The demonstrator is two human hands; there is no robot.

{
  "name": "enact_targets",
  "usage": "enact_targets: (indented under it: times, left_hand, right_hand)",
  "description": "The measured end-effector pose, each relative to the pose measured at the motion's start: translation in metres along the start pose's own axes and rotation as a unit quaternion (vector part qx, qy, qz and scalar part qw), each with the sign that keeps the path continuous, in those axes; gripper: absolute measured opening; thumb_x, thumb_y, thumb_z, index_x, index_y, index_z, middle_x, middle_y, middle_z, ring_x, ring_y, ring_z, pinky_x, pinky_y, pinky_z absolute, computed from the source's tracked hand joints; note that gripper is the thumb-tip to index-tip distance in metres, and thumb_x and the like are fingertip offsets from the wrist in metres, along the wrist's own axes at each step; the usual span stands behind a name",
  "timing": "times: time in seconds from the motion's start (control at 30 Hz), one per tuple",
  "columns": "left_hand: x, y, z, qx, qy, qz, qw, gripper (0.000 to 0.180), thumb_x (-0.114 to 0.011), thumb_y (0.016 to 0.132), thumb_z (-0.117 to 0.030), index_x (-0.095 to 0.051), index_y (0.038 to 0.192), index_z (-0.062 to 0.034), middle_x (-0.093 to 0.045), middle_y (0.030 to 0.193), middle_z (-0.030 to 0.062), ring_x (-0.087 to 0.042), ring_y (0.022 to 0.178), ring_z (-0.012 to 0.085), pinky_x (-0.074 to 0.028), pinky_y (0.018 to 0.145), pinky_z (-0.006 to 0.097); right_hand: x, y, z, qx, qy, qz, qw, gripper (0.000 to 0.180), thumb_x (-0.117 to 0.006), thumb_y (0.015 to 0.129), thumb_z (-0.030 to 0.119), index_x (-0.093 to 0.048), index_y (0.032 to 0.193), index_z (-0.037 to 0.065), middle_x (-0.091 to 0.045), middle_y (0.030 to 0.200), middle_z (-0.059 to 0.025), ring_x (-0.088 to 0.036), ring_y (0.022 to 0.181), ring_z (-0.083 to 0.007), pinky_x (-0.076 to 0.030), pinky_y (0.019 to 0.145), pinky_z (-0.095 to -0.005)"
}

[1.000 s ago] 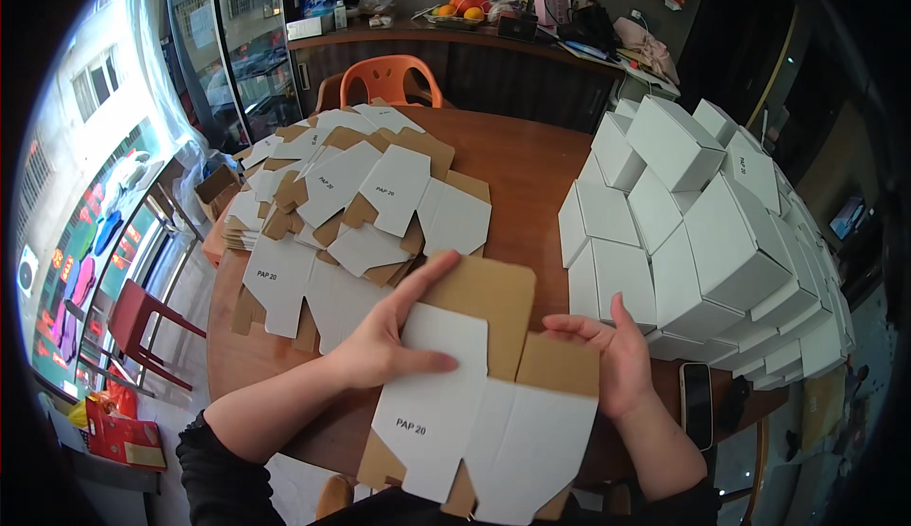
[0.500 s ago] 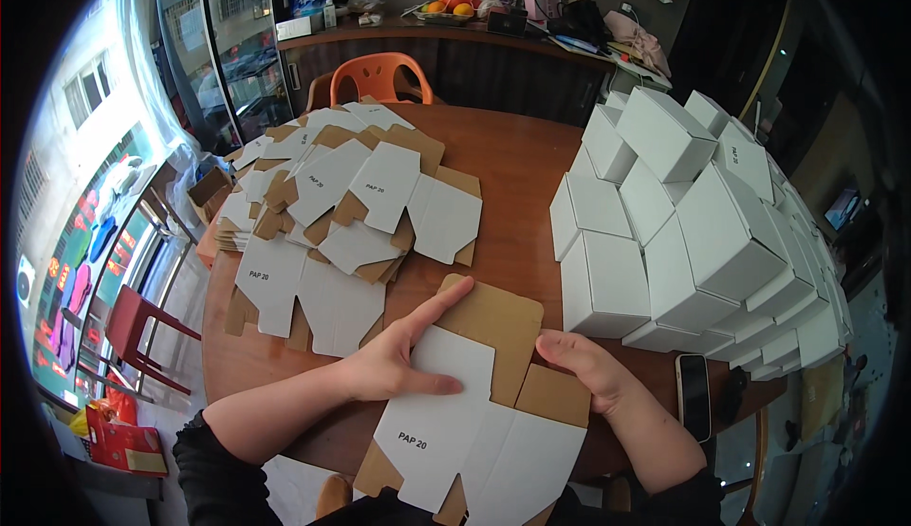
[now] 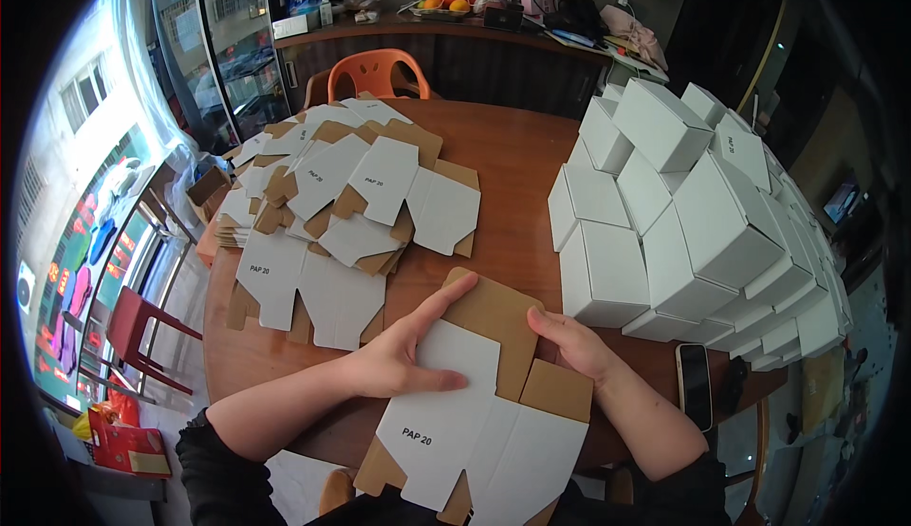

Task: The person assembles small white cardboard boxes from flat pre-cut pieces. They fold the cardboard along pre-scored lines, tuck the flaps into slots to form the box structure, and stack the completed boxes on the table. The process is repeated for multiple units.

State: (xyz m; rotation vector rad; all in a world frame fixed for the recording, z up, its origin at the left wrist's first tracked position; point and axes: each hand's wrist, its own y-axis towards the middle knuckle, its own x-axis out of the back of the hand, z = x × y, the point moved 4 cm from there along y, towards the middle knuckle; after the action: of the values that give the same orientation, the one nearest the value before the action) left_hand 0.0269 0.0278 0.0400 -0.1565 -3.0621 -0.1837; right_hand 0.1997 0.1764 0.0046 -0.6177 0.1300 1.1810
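A flattened box blank [image 3: 465,422], white with brown inner flaps, lies over the near table edge in front of me. My left hand [image 3: 403,350] grips its left side, thumb on the white face and index finger along the brown top flap. At the upper right edge, my right hand [image 3: 574,344] pinches the brown cardboard, thumb on top and the other fingers behind it, mostly hidden. Beyond my left hand lies a heap of similar flat blanks [image 3: 343,294], white and brown, overlapping loosely.
Folded white boxes [image 3: 607,279] are stacked high on the table's right side. A phone [image 3: 694,384] lies at the right edge beside a small dark object. Brown table surface [image 3: 512,184] shows between heap and stack. An orange chair [image 3: 380,73] stands at the far side.
My right hand has shifted slightly up and left along the brown flap, its fingers now further behind the cardboard. My left hand keeps its hold, and the blank has barely moved.
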Motion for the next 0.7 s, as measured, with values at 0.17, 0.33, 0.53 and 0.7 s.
enact_targets:
  times: [0.17,0.33,0.53,0.7]
  left_hand:
    - [-0.001,-0.001,-0.003,-0.010,-0.023,0.002,1.000,0.106,-0.074,0.086,0.001,-0.006,0.166,-0.0098,-0.029,0.163,0.0135,-0.034,0.147,0.0206,-0.031,0.119,0.036]
    - [0.000,0.000,-0.003,-0.006,-0.021,-0.004,1.000,0.104,-0.074,0.086,0.001,-0.007,0.165,-0.0089,-0.031,0.162,0.0136,-0.037,0.146,0.0208,-0.033,0.118,0.036]
    - [0.000,0.000,0.003,0.003,-0.051,-0.021,0.998,0.102,-0.073,0.086,0.001,-0.008,0.165,-0.0066,-0.033,0.160,0.0143,-0.038,0.145,0.0211,-0.034,0.118,0.035]
    - [-0.002,0.000,0.000,-0.006,-0.085,-0.031,0.996,0.102,-0.074,0.085,0.004,-0.009,0.164,-0.0054,-0.034,0.159,0.0144,-0.038,0.145,0.0208,-0.033,0.118,0.035]
  right_hand:
    - [-0.003,-0.001,-0.001,0.003,0.053,0.027,0.998,0.057,-0.047,0.108,0.046,-0.050,0.143,0.001,-0.063,0.130,-0.0098,-0.063,0.119,-0.0206,-0.053,0.100,-0.0371]
    - [-0.004,0.001,-0.002,0.008,0.114,0.017,0.993,0.053,-0.050,0.108,0.044,-0.054,0.139,0.001,-0.064,0.129,-0.0101,-0.064,0.118,-0.0215,-0.053,0.100,-0.0390]
    - [0.003,0.005,-0.002,0.040,0.097,-0.017,0.994,0.046,-0.052,0.108,0.040,-0.056,0.137,0.004,-0.065,0.127,-0.0083,-0.064,0.115,-0.0205,-0.054,0.098,-0.0387]
    - [-0.003,0.004,0.001,0.039,0.130,0.013,0.991,0.045,-0.052,0.108,0.038,-0.056,0.140,0.006,-0.065,0.127,-0.0075,-0.064,0.115,-0.0200,-0.054,0.098,-0.0384]
